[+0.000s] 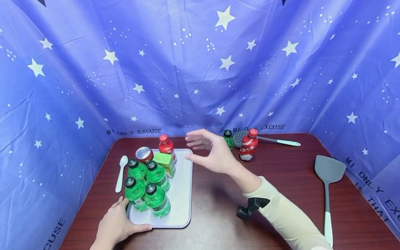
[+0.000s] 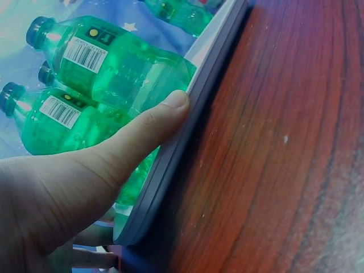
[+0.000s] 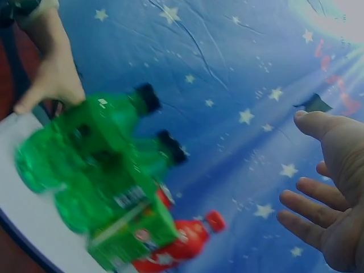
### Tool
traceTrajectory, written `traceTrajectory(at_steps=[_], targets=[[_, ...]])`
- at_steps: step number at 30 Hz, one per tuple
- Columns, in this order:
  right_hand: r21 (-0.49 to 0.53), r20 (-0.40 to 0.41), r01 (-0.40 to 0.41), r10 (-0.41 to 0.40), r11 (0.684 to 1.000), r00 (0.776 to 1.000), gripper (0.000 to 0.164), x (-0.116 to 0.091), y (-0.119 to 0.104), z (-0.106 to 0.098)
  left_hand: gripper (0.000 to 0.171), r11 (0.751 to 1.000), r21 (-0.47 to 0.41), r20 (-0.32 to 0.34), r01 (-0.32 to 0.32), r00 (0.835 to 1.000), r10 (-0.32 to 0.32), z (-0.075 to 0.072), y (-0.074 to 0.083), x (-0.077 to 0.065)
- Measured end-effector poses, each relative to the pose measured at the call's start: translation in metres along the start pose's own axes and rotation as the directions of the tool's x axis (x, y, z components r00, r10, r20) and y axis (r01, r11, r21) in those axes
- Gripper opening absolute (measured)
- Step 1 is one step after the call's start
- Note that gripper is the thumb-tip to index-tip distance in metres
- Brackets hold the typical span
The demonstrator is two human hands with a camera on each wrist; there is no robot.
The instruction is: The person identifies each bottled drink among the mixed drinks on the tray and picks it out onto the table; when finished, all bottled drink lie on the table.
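Note:
A pale tray (image 1: 182,194) lies on the left half of the table. My left hand (image 1: 114,222) holds its near left corner, the thumb (image 2: 151,122) along the near rim and the other fingers at the left side, partly hidden. Several green soda bottles (image 1: 157,201) with black caps stand on the tray. Behind them are a green drink carton (image 1: 165,163), a can (image 1: 144,154) and a red-capped bottle (image 1: 166,146). My right hand (image 1: 215,152) hovers beyond the tray's right edge, fingers spread and holding nothing; the right wrist view shows the same bare hand (image 3: 335,187).
Toward the back right stand a red bottle (image 1: 249,146) and another green bottle (image 1: 229,140), partly behind my right hand. A skimmer (image 1: 240,139) lies by them. A grey spatula (image 1: 328,170) lies far right, a white spoon (image 1: 121,173) left of the tray. Starred cloth (image 1: 200,69) surrounds the table.

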State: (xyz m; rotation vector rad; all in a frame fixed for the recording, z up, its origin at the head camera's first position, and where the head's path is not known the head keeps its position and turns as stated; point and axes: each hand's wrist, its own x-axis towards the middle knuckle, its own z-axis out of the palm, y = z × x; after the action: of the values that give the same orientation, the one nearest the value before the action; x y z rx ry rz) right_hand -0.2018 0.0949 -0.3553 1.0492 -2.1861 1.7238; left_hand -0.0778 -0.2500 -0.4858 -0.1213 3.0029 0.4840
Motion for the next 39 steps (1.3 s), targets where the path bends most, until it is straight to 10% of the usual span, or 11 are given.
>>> traceTrajectory(at_steps=[24,39], targets=[[-0.082,0.23,-0.041,0.059,0.996,0.971,0.061,-0.056,0.019,0.102,0.148,1.0,0.0,-0.017,0.006,1.0,-0.006,0.001,-0.001,0.001],[-0.261,0.226,0.054,0.007,0.964,0.974,0.067,-0.063,0.035,0.125,0.149,1.0,0.0,-0.031,-0.019,0.999,0.019,0.001,-0.003,0.001]])
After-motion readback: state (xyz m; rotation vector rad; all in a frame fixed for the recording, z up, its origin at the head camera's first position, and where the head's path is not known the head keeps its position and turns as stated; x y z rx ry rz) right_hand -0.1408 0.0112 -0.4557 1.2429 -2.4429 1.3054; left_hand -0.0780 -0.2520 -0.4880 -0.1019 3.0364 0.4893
